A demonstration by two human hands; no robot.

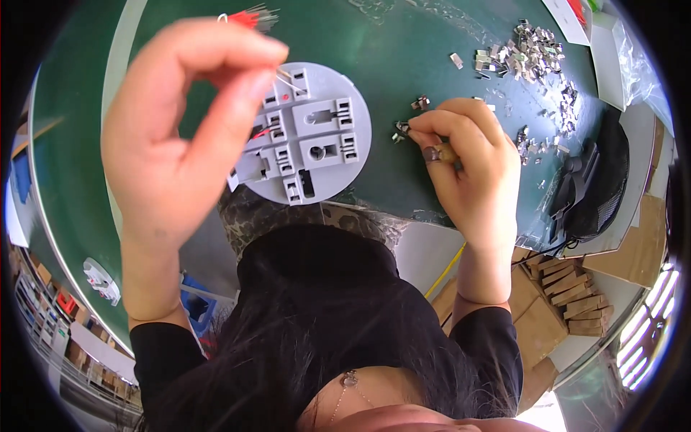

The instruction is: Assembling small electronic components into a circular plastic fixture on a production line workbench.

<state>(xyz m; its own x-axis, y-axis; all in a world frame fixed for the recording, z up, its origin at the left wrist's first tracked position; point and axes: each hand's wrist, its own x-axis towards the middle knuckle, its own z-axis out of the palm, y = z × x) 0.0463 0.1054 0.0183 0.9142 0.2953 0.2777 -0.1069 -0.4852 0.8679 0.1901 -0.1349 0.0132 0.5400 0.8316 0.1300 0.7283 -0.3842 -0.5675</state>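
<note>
A round grey plastic base (335, 189) with moulded slots and blocks lies on the green table in front of me. My left hand (191, 115) is raised above its left part, thumb and forefinger pinched on a thin pale wire (289, 79). A short red piece (260, 133) shows in the base beside my thumb. To the right of the base, my right hand (468, 155) pinches a small metal clip (400, 132) close to the tabletop. A second metal clip (420, 103) lies just beyond those fingertips. My left hand hides part of the base.
A bundle of red wires (252, 17) lies at the far left. Many loose metal clips (529, 54) are heaped at the far right. A black mesh pouch (603, 183) sits at the right edge. A white part (101, 281) lies at lower left, cardboard pieces (576, 299) at lower right.
</note>
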